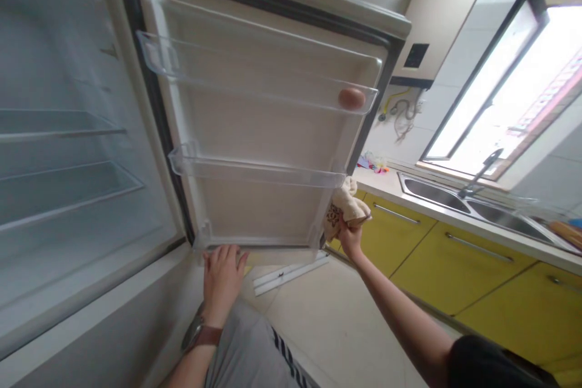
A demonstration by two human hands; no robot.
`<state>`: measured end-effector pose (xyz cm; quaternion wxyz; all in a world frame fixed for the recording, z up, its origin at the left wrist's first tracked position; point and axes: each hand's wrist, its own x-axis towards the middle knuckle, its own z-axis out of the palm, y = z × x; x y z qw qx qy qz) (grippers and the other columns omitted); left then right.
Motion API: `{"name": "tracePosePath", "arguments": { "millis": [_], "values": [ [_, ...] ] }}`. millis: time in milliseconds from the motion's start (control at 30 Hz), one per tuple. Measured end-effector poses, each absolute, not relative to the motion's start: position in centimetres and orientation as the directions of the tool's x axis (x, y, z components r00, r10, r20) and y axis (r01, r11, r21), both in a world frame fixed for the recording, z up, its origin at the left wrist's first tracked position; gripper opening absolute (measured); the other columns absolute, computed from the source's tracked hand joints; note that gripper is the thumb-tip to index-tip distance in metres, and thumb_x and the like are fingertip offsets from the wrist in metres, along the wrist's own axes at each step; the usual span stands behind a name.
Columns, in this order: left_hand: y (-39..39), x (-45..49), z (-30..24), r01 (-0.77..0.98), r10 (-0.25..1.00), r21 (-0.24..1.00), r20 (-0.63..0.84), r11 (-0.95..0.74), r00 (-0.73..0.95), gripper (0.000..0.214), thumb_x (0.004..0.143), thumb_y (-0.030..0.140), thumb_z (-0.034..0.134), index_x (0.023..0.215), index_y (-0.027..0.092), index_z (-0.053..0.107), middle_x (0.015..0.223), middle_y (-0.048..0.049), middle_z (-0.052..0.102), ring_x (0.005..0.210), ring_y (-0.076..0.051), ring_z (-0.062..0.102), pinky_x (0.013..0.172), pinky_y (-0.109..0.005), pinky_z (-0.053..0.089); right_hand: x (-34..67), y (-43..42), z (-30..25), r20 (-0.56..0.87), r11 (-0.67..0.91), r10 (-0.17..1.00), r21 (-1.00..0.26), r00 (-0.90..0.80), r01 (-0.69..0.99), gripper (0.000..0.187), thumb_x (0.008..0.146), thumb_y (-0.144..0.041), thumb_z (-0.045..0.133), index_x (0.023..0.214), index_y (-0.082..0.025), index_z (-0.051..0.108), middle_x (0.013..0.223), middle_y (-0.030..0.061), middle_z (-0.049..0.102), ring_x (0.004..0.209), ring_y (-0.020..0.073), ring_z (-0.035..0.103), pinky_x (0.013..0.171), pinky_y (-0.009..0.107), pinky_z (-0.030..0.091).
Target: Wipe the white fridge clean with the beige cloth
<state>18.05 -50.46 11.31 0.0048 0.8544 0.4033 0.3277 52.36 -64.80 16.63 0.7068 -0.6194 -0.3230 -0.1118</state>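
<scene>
An open fridge door [273, 127] fills the middle of the view, its inner side facing me. My left hand [222, 279] is at the door's lower edge near the hinge side, with fingers bent over the edge by the bottom rack and the thumb apart. My right hand [351, 237] grips a beige towel [352, 206] with a dark pattern, bunched against the door's outer side edge. A single brown egg [351, 98] sits at the right end of the clear upper door rack [254, 88]. Below it runs the clear middle rack [264, 171].
The fridge interior [68, 151] with glass shelves is at left. Yellow cabinets [436, 254] and a counter with a steel sink [436, 193] stand at right, below a window. A water heater [445, 12] hangs on the wall. A white strip [291, 273] lies on the floor.
</scene>
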Motion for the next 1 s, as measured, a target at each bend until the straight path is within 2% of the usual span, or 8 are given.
{"name": "tracePosePath", "arguments": {
  "millis": [133, 267, 367, 467, 567, 667, 833, 1000],
  "values": [
    [-50.5, 18.1, 11.2, 0.69, 0.689, 0.26, 0.556, -0.676, 0.465, 0.033, 0.104, 0.043, 0.045, 0.1, 0.018, 0.065, 0.105, -0.0118, 0.069, 0.11, -0.033, 0.056, 0.112, -0.054, 0.032, 50.8, -66.3, 8.1, 0.535, 0.124, 0.35, -0.84, 0.769, 0.528, 0.052, 0.073, -0.042, 0.068, 0.121, -0.021, 0.07, 0.126, 0.0149, 0.072, 0.121, 0.0312, 0.069, 0.108, 0.046, 0.055],
    [-50.6, 18.0, 11.4, 0.693, 0.689, 0.253, 0.554, -0.674, 0.467, 0.035, 0.105, 0.045, 0.042, 0.1, 0.018, 0.065, 0.106, -0.0124, 0.07, 0.11, -0.033, 0.056, 0.112, -0.053, 0.032, 49.6, -67.5, 4.0, 0.497, 0.081, 0.465, -0.848, 0.733, 0.523, 0.046, 0.071, -0.035, 0.065, 0.114, -0.021, 0.074, 0.123, 0.0136, 0.074, 0.118, 0.0294, 0.071, 0.107, 0.042, 0.055],
    [-50.8, 18.0, 11.7, 0.695, 0.689, 0.252, 0.553, -0.674, 0.468, 0.036, 0.105, 0.045, 0.042, 0.101, 0.018, 0.065, 0.106, -0.0127, 0.07, 0.111, -0.033, 0.056, 0.112, -0.052, 0.032, 49.0, -67.4, 3.7, 0.474, 0.089, 0.459, -0.866, 0.752, 0.491, 0.047, 0.071, -0.032, 0.061, 0.113, -0.017, 0.075, 0.124, 0.0145, 0.074, 0.119, 0.0284, 0.07, 0.107, 0.04, 0.055],
    [-51.0, 18.0, 12.0, 0.706, 0.696, 0.244, 0.546, -0.665, 0.467, 0.036, 0.105, 0.044, 0.041, 0.101, 0.018, 0.066, 0.105, -0.0128, 0.07, 0.11, -0.033, 0.056, 0.111, -0.053, 0.032, 48.5, -66.7, 5.0, 0.418, 0.069, 0.392, -0.902, 0.82, 0.427, 0.047, 0.071, -0.031, 0.056, 0.112, -0.016, 0.075, 0.12, 0.0136, 0.076, 0.117, 0.0279, 0.071, 0.104, 0.039, 0.057],
    [-51.0, 17.9, 12.1, 0.709, 0.692, 0.227, 0.539, -0.668, 0.48, 0.038, 0.105, 0.044, 0.04, 0.101, 0.017, 0.066, 0.105, -0.0132, 0.069, 0.111, -0.033, 0.056, 0.111, -0.053, 0.033, 48.2, -66.2, 7.8, 0.393, 0.083, 0.306, -0.918, 0.867, 0.387, 0.047, 0.074, -0.033, 0.057, 0.114, -0.017, 0.074, 0.117, 0.0126, 0.077, 0.112, 0.0294, 0.073, 0.098, 0.041, 0.06],
    [-50.7, 17.9, 11.7, 0.702, 0.68, 0.218, 0.549, -0.678, 0.486, 0.04, 0.105, 0.045, 0.038, 0.102, 0.017, 0.066, 0.106, -0.0136, 0.069, 0.111, -0.033, 0.056, 0.111, -0.053, 0.034, 48.5, -65.7, 12.7, 0.402, 0.131, 0.286, -0.916, 0.87, 0.38, 0.045, 0.08, -0.041, 0.061, 0.115, -0.017, 0.073, 0.114, 0.0132, 0.078, 0.104, 0.0311, 0.075, 0.091, 0.043, 0.063],
    [-49.6, 17.8, 10.2, 0.702, 0.672, 0.211, 0.561, -0.68, 0.482, 0.044, 0.102, 0.046, 0.038, 0.104, 0.016, 0.07, 0.106, -0.0154, 0.069, 0.111, -0.035, 0.057, 0.11, -0.057, 0.036, 50.7, -64.8, 24.3, 0.562, 0.202, 0.246, -0.827, 0.79, 0.525, 0.047, 0.086, -0.05, 0.06, 0.117, -0.018, 0.073, 0.116, 0.0137, 0.077, 0.106, 0.0307, 0.074, 0.091, 0.045, 0.063],
    [-48.3, 18.0, 8.1, 0.682, 0.651, 0.188, 0.55, -0.707, 0.523, 0.034, 0.093, 0.031, 0.047, 0.11, 0.025, 0.076, 0.118, -0.0124, 0.07, 0.118, -0.035, 0.057, 0.11, -0.06, 0.038, 53.7, -63.5, 35.8, 0.696, 0.324, 0.243, -0.715, 0.676, 0.62, 0.053, 0.082, -0.05, 0.064, 0.124, -0.018, 0.069, 0.126, 0.0147, 0.073, 0.115, 0.0301, 0.07, 0.1, 0.049, 0.059]
  ]
}}
